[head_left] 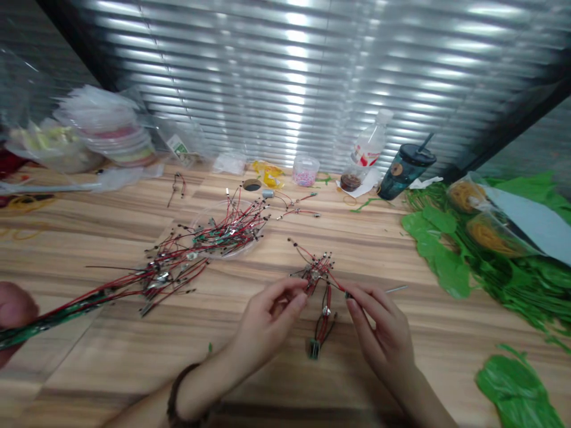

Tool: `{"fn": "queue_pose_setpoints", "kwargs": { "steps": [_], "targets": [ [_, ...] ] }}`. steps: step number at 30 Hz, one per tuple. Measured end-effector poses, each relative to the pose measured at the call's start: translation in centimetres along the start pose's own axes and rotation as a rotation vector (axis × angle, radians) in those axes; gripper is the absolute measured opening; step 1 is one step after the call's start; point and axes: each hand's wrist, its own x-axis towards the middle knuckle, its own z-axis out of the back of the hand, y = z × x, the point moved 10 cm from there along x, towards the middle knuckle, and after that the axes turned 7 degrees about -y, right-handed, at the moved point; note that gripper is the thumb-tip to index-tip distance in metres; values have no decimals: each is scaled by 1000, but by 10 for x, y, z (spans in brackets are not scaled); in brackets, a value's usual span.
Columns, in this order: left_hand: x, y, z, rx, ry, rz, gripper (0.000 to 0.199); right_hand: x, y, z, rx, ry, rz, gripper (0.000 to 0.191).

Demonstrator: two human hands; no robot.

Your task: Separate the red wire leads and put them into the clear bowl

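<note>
Far L, could get messy at the bundle (89, 302) by a co-worker's hand (15, 312), b/c of stray ends running up to the pile (229, 235) on the dish (223, 258). Tug there and might drag half the pile along. Mid counter (276, 255), could snarl or yank a lead loose in the clump (317, 267), prob from pulling one wire w/ others crossed over it. Just below, could snag the green board (314, 349) by its leads. Further R, could knock the thin rod (397, 289) w/ a knuckle tbh.

Pose-wise: L hand (267, 318) reaching in from bottom L, fingers curled, thumb near index at the clump's left edge; can't tell if pinching a wire or just touching. R hand (381, 324) angled in from lower R, pinching a dark plug (347, 294) on a red wire, w/ clump up and L of it.
</note>
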Motion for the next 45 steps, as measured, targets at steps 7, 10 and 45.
{"fn": "queue_pose_setpoints", "kwargs": {
  "steps": [7,10,45],
  "targets": [
    [14,17,20,-437,-116,173,43,-3,6,-10,24,94,38,37],
    [13,23,17,-492,-106,208,40,-1,3,-8,9,73,29,35],
    [0,27,-19,-751,207,405,47,-22,-74,-12,748,-179,-754,17]
  ]
}}
